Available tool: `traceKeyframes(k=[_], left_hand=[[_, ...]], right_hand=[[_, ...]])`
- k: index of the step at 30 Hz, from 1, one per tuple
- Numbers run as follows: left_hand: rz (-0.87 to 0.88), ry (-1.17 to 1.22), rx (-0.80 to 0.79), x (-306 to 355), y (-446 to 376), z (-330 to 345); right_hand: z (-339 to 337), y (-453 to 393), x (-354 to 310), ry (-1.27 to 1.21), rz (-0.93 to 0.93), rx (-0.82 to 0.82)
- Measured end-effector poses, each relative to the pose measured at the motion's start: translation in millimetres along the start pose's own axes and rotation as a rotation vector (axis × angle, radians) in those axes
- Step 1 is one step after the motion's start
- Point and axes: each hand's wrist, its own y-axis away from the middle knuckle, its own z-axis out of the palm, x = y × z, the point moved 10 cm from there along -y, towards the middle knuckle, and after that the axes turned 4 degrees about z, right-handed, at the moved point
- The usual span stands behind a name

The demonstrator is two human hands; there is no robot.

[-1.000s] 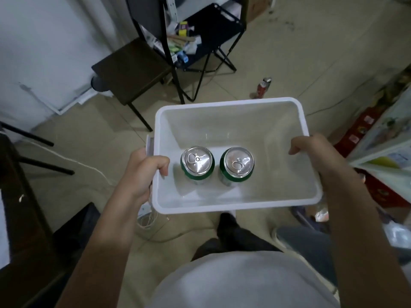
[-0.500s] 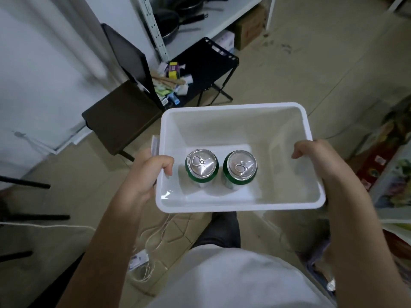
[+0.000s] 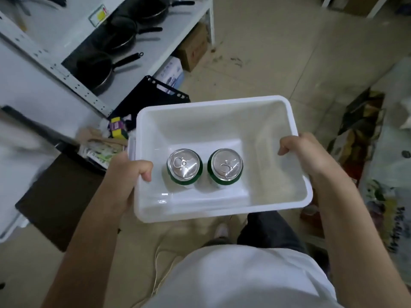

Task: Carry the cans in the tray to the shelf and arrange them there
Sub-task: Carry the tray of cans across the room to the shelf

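Shelf (image 3: 155, 56) now nearer, pans (image 3: 106, 72), tiled floor (image 3: 278, 52)

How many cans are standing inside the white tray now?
2. The left can stands near the left hand; the right can stands beside it, mid-tray. None seems hidden.

White tray (image 3: 222, 103) carries two upright green cans (image 3: 184, 166); side by side.

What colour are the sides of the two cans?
Green, with silver tops. The head view shows it on both cans in the white tray.
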Motion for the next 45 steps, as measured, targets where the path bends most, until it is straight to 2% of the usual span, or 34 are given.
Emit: traceKeyframes(k=[7,14,25,30,37,42,45], left_hand=[[0.007,-0.071,-0.022,86.1,-126.8,95.3],[0.037,-0.036,-0.049,186.7,-237.5,184.3],[0.067,-0.018,-0.009,319.4,-427.9,253.3],[0.032,-0.018,0.034,364.7,-495.7,250.2],[-0.06,0.096,0.126,376.5,-557.1,225.6],[-0.148,0.26,0.335,367.5,-578.6,188.0],[-0.186,0.32,0.527,361.1,-579.1,157.9]], right_hand=[[-76.0,-113.3,-82.4,-0.036,0.002,0.043],[-162.5,-219.9,-192.5,-0.039,-0.03,0.078],[-217.0,-394.0,-360.7,-0.044,-0.094,0.099],[-212.1,-448.9,-433.6,-0.017,-0.088,0.095],[-164.4,-525.3,-523.2,0.145,-0.131,-0.064],[-89.7,-579.1,-599.7,0.32,-0.222,-0.291],[-25.4,-597.7,-647.4,0.415,-0.279,-0.452]])
